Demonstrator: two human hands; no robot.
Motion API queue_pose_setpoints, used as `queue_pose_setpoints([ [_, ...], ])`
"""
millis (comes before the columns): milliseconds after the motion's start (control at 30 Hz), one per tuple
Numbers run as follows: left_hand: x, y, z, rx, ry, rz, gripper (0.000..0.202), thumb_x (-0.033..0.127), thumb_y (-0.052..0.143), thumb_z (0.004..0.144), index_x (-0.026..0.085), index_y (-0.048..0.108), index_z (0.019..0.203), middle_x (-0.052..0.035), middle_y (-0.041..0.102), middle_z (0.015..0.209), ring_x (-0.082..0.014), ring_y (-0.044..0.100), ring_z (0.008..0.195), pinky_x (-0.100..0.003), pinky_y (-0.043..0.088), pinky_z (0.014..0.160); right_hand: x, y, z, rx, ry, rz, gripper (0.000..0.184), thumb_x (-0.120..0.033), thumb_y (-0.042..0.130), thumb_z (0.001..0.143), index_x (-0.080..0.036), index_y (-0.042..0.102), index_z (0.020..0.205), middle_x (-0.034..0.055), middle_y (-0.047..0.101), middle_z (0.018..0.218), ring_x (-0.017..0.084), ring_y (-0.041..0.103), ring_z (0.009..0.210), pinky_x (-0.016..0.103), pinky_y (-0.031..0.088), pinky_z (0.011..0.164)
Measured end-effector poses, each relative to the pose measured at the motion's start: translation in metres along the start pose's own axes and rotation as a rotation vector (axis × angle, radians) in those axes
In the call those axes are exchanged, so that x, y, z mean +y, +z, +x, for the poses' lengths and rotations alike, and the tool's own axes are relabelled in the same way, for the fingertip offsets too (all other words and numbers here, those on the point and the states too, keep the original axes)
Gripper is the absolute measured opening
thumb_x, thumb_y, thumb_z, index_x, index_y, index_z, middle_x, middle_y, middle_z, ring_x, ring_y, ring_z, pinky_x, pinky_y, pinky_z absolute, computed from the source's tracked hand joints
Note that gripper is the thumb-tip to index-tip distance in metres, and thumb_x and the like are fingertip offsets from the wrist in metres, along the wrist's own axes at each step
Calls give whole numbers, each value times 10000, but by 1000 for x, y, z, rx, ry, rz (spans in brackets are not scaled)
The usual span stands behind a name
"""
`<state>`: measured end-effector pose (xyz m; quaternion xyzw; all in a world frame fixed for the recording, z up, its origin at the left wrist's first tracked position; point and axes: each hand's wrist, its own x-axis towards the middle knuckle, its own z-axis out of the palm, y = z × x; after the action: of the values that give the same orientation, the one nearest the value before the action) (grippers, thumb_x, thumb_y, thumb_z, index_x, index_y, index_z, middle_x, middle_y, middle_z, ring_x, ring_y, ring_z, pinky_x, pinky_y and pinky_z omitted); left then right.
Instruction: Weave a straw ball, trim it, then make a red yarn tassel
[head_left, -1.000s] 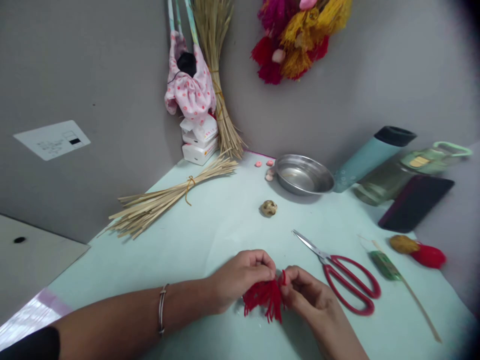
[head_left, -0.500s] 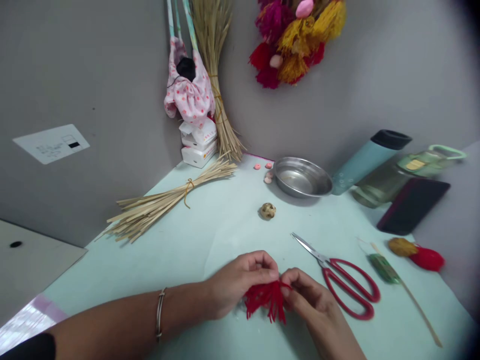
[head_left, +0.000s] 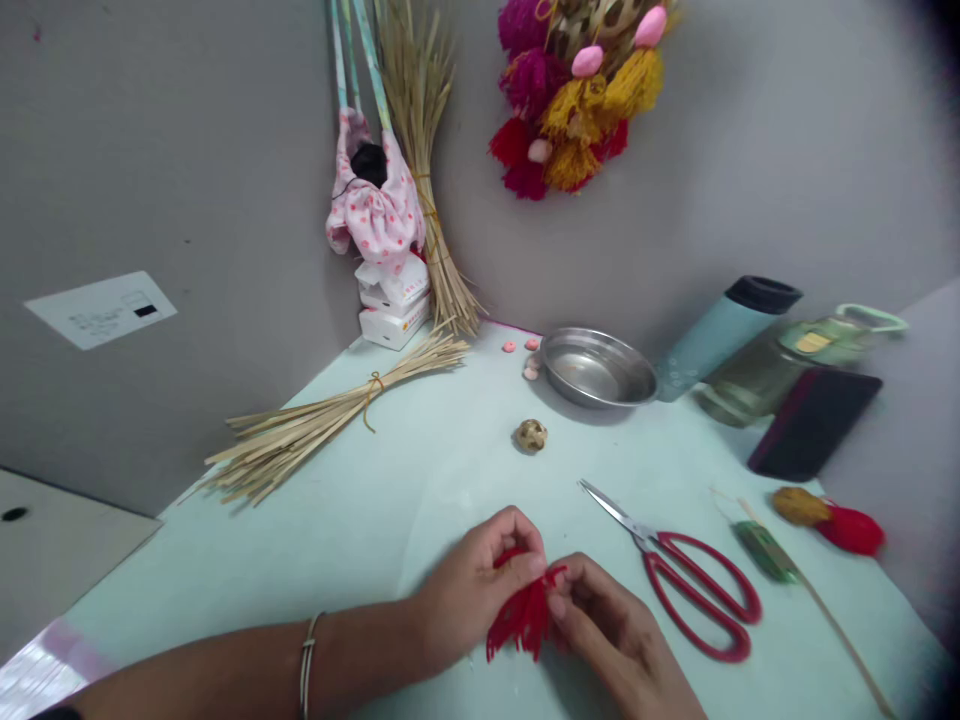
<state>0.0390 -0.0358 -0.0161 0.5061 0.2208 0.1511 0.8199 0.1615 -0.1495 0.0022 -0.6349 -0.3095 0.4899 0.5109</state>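
A red yarn tassel [head_left: 519, 625] hangs between my two hands, its cut strands pointing down over the table. Thumb and fingers of my left hand [head_left: 480, 590] pinch its upper part. My right hand [head_left: 607, 620] is closed at the tassel's right side, its fingertips pinching a red strand near the top. To the right of that hand lie scissors [head_left: 637, 532] with red handles, their blades pointing up and left. Beyond the hands sits a small woven ball [head_left: 531, 436].
A tied straw bundle [head_left: 330, 420] lies at left. Behind are a steel bowl [head_left: 598, 370], pink beads [head_left: 509, 346], a blue tumbler [head_left: 731, 335], a green bottle [head_left: 757, 370] and a dark phone [head_left: 814, 425]. Yarn bundles [head_left: 859, 527] and a thread-wound stick [head_left: 832, 625] lie right.
Both hands have shifted slightly left with the tassel. The left fingers now cover more of its top, and the right fingertips have drawn in against its side. The view has tilted up slightly.
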Motion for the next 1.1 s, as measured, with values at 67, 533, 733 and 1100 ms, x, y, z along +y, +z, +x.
queue_pose_setpoints([
  [67, 0, 1, -2, 25, 53, 114, 232, 393, 577, 903, 177, 500, 872, 39, 508, 715, -79, 449, 618, -214, 354, 605, -4, 2, -3, -38, -23, -43, 350, -545, 623, 855, -208, 554, 788, -15, 508, 726, 157, 453, 696, 274, 381, 640],
  [533, 0, 4, -4, 37, -42, 219, 223, 404, 525, 902, 191, 470, 868, 65, 420, 635, -86, 367, 553, -233, 301, 544, 2, -7, -3, 148, -176, -211, 296, -477, 549, 928, -218, 553, 784, -7, 552, 711, 153, 502, 654, 263, 416, 620],
  [733, 0, 2, -2, 20, -126, 61, 195, 372, 559, 864, 193, 481, 853, 65, 448, 634, -72, 381, 523, -220, 275, 521, 2, -5, -9, 135, -558, -509, 131, -195, 481, 968, -255, 595, 946, 14, 597, 866, 148, 596, 753, 224, 469, 673],
  [1100, 0, -1, -2, 28, -27, 254, 195, 372, 521, 902, 189, 473, 856, 59, 435, 646, -87, 380, 571, -232, 312, 571, 22, -36, 5, 351, -543, -1292, 277, -249, 407, 973, -202, 628, 1133, 80, 633, 874, 246, 636, 737, 322, 443, 575],
])
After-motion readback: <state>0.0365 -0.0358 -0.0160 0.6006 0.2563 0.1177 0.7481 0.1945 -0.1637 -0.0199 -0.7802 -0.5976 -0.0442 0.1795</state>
